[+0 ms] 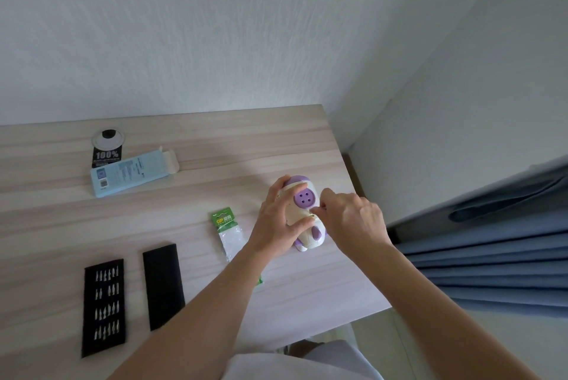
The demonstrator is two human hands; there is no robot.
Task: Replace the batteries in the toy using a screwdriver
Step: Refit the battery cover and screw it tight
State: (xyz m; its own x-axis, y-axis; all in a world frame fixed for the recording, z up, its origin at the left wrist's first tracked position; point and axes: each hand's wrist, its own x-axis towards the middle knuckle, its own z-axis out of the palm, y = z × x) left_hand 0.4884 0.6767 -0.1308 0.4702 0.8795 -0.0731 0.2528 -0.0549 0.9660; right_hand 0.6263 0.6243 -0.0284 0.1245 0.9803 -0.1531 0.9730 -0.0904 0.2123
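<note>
My left hand [276,220] wraps round the toy [302,199] to keep it from rolling on the surface [215,170], near the right edge. My right hand [353,221] has bent fingers at its back; I cannot tell if it pinches anything.

White textured wall [215,26] runs behind a light wood-grain desk [215,140] set into the corner — evenly lit. Blue pleated curtain [491,263] hangs at right; pale floor [430,346] shows beside the desk edge.
</note>
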